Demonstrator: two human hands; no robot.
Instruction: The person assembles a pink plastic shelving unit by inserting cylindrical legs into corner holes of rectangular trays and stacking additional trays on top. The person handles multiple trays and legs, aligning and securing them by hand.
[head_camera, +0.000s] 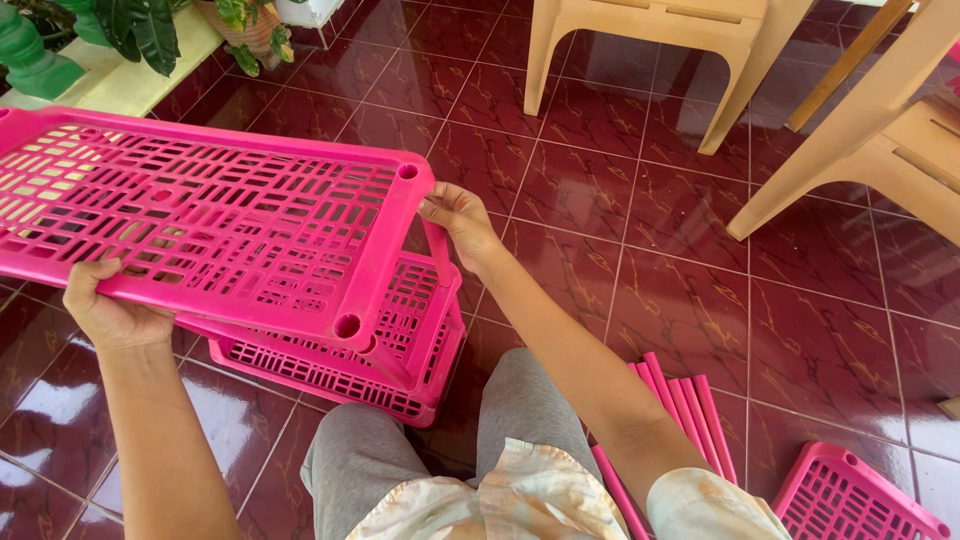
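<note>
A pink slotted plastic shelf panel (200, 215) is held level above a second pink shelf panel (400, 340) that lies lower, near my knees. My left hand (105, 310) grips the near long edge of the upper panel. My right hand (458, 220) pinches the top of a pink post (440, 255) at the upper panel's right corner; the post runs down toward the lower panel. Another post joins the two panels under the near corner socket (348, 325).
Several loose pink posts (680, 405) lie on the dark red tiled floor (620, 230) by my right leg. A third pink shelf panel (850, 495) sits at the bottom right. Beige plastic chairs (700, 40) stand ahead and right; potted plants (120, 30) are at the top left.
</note>
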